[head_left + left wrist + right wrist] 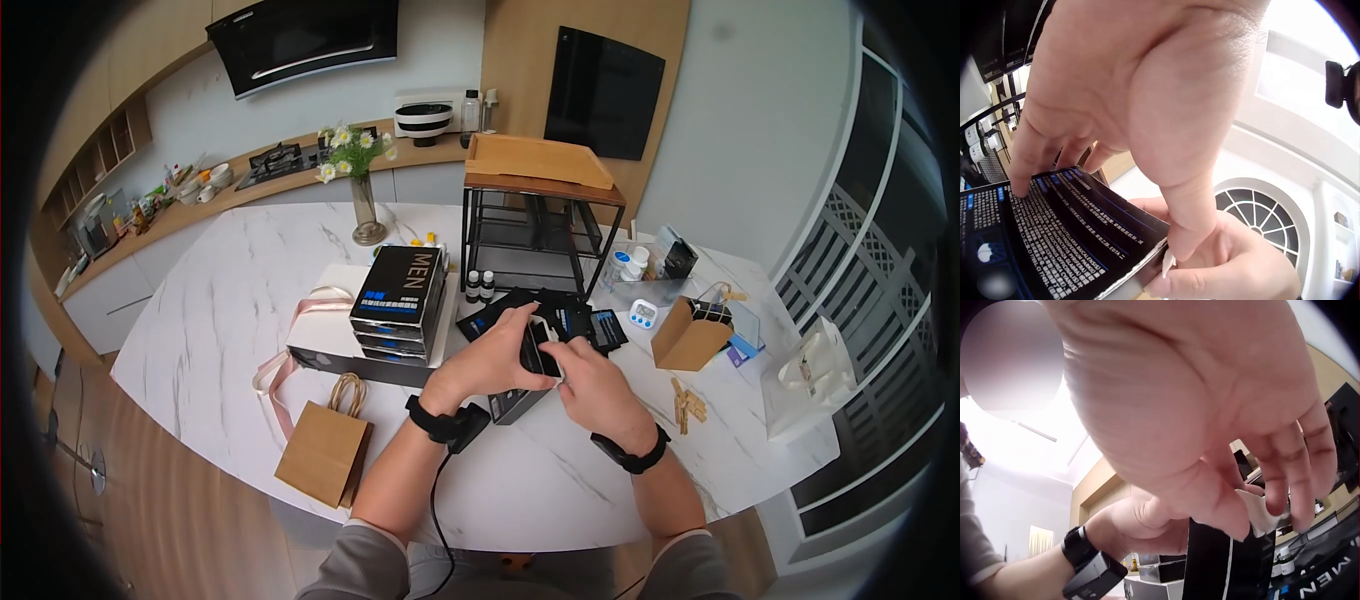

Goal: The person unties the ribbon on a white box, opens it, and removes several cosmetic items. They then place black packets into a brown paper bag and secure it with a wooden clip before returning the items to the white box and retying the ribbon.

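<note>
Both hands meet at a black printed box point(1054, 231) over the middle of the table. The left hand point(490, 350) grips it, fingers spread over the printed face and thumb at the edge in the left wrist view. At the same end, the right hand point(600, 385) pinches a white flap point(1260, 512) between thumb and fingers. Under the hands another black box point(515, 405) lies on the table. Flat black packets point(575, 318) are spread just behind, some hidden by the left hand.
Stacked black boxes point(400, 290) stand on a white box point(325, 320) at left, above a brown paper bag point(325, 455). Behind is a black rack point(535, 230) beside a vase point(367, 215). To the right are a timer point(643, 314), clothespins point(686, 405) and a white bag point(808, 385).
</note>
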Demonstrator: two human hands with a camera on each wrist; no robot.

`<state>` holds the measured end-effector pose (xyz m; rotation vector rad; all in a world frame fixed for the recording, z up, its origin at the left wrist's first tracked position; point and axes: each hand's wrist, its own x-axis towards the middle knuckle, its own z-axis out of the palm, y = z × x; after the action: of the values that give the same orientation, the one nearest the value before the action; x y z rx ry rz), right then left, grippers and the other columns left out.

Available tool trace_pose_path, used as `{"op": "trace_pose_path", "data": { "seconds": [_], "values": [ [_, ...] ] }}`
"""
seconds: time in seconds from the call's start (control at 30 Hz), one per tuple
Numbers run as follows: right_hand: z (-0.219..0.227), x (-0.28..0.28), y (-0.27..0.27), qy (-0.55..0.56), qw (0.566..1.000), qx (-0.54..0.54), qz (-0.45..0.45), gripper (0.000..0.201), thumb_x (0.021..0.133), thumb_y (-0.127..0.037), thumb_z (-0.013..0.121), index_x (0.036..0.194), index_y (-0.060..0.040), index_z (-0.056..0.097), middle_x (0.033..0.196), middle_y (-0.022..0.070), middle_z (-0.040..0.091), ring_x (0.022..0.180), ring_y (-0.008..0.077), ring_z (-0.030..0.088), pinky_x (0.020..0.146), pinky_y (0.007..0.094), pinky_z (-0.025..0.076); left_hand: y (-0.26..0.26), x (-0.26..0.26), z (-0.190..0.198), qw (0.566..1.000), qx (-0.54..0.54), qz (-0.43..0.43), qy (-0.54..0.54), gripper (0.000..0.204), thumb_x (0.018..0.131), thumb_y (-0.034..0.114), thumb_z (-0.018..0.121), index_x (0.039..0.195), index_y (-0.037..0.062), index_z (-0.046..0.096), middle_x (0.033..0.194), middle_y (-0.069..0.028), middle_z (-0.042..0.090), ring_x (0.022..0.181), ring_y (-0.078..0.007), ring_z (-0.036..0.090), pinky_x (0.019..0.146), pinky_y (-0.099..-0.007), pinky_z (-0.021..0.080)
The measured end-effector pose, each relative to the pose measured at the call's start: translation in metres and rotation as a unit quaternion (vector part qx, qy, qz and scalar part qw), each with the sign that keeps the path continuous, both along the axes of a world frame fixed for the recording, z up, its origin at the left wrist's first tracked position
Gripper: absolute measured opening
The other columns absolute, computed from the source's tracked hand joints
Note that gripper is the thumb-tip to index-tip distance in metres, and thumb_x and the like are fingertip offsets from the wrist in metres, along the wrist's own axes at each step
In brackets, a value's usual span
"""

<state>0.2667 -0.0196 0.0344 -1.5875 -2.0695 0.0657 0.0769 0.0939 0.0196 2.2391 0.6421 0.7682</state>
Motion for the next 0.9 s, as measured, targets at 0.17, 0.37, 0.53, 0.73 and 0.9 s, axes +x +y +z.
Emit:
{"op": "trace_pose_path", "data": {
  "seconds": [0.17,0.37,0.53,0.73,0.9],
  "values": [
    [0.01,-0.004,-0.007,0.072,0.994,-0.071,0.039,0.062,0.086,-0.002,0.074,0.145,-0.0088,0.055,0.122,0.0191,0.061,0.098,0.0419,0.069,0.084,0.0488,0.057,0.0,0.0,0.002,1.0,-0.012,0.016,0.022,0.125,0.065,0.04,0.096,0.155,-0.0173,0.03,0.143,-0.0365,0.051,0.136,-0.044,0.054,0.116,-0.0405,0.045],
    [-0.005,0.004,0.001,0.048,0.996,0.0,0.078,0.059,0.087,-0.005,0.076,0.143,-0.009,0.057,0.108,0.017,0.065,0.088,0.0386,0.07,0.078,0.0476,0.057,0.002,0.0,0.002,0.998,-0.047,-0.01,0.029,0.125,0.063,0.041,0.097,0.154,-0.0171,0.034,0.146,-0.0359,0.049,0.14,-0.0441,0.051,0.118,-0.0403,0.043],
    [-0.008,0.006,0.001,0.107,0.993,-0.002,0.046,0.047,0.085,-0.006,0.077,0.13,-0.0065,0.063,0.104,0.0151,0.066,0.088,0.0361,0.07,0.076,0.0466,0.057,0.002,-0.002,0.0,0.995,-0.072,-0.009,0.076,0.133,0.062,0.043,0.099,0.158,-0.014,0.026,0.152,-0.0349,0.044,0.144,-0.0428,0.048,0.119,-0.0406,0.041],
    [-0.012,0.014,0.006,0.057,0.995,-0.039,0.065,0.041,0.084,-0.009,0.078,0.123,-0.0054,0.065,0.103,0.0141,0.066,0.087,0.0349,0.07,0.075,0.0446,0.057,0.001,0.003,0.0,0.994,-0.094,-0.031,0.042,0.132,0.062,0.043,0.102,0.157,-0.0102,0.028,0.149,-0.0318,0.049,0.143,-0.0385,0.051,0.118,-0.0395,0.042],
    [0.007,0.04,0.009,0.195,0.968,-0.086,0.13,0.046,0.086,-0.005,0.077,0.131,-0.0049,0.064,0.111,0.0161,0.069,0.095,0.0309,0.07,0.084,0.0414,0.057,0.004,-0.003,0.0,0.994,-0.099,0.018,0.044,0.119,0.064,0.035,0.1,0.155,-0.0077,0.036,0.136,-0.0265,0.062,0.13,-0.0347,0.061,0.111,-0.0392,0.048]
  ]
}}
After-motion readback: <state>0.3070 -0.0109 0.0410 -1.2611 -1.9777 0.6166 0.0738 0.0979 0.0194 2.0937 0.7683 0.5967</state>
